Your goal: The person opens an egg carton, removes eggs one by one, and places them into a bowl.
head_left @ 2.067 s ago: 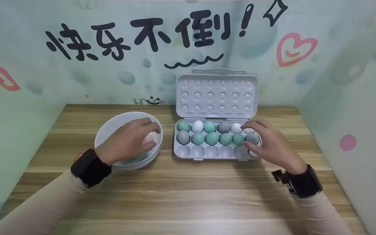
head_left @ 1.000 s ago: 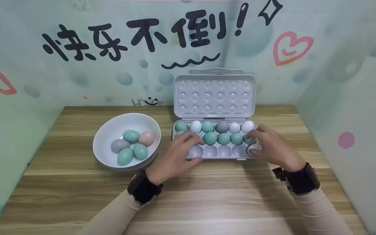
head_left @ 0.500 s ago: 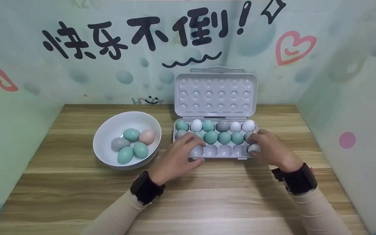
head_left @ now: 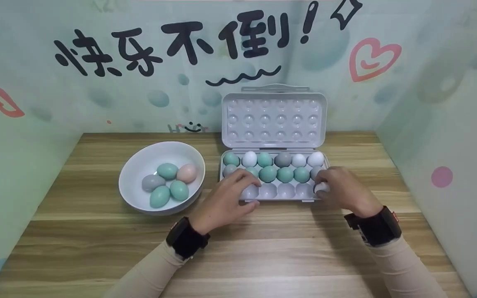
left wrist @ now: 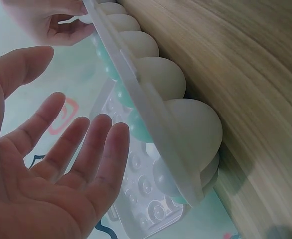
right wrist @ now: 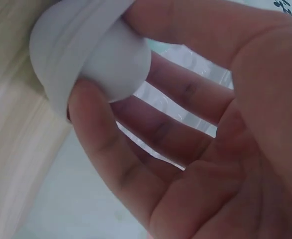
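Right hand [head_left: 344,190] has shifted slightly, its fingers now covering more of the white egg [head_left: 322,187] than half a second ago; the left hand [head_left: 224,203] has left the bowl since the earliest frame and holds its position over the carton. Finding: the white egg sits at the near-right corner of the egg carton [head_left: 277,198], right of centre in the head view. Right fingers are narrow, curled about that egg; the right wrist view shows them touching both shell and carton rim. Judged on this evidence, the egg is in its seat and being steadied or adjusted, placement not finished. Left fingers are spread and hold nothing, near the carton's left end.

Carton contents: two farther rows carry green, white and grey eggs; the near row shows bare hollows left of the white egg. Behind stands the raised lid [head_left: 273,127]. Left of centre, the white bowl [head_left: 133,169] contains three green eggs, one grey and one pink. All rest on the wood-grain counter [head_left: 271,256]. Lettered backdrop [head_left: 139,103] fills the upper frame.
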Demonstrator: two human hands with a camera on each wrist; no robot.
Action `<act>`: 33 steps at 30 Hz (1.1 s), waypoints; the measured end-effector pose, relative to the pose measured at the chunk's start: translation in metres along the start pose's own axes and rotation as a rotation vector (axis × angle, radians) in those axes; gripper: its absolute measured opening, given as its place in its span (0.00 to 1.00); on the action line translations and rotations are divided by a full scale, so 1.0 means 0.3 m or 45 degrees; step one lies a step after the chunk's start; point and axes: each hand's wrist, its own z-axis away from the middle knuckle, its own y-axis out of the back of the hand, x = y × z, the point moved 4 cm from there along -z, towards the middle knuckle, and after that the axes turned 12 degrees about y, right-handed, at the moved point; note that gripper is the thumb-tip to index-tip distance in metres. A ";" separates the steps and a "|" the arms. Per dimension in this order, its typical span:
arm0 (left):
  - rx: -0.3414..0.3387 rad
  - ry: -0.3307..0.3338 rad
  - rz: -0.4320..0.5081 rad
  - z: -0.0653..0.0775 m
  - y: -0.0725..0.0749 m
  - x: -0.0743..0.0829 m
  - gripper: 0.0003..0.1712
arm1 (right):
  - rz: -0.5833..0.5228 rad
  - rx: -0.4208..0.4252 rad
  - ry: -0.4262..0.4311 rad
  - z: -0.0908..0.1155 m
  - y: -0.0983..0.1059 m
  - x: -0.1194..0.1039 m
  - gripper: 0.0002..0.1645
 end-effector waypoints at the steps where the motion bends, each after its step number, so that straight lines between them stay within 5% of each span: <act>1: -0.001 0.003 -0.001 -0.001 0.001 0.000 0.20 | -0.003 0.005 0.006 0.000 0.003 0.000 0.10; 11: 0.015 0.011 0.025 -0.005 0.018 0.002 0.22 | -0.118 0.126 0.088 -0.016 0.040 -0.033 0.10; 22: 0.098 -0.068 0.154 -0.007 0.045 0.033 0.26 | -0.645 0.348 0.072 -0.048 0.017 -0.136 0.13; 33: 0.137 -0.107 0.256 -0.004 0.060 0.047 0.27 | -0.883 0.339 0.096 -0.100 -0.041 -0.202 0.14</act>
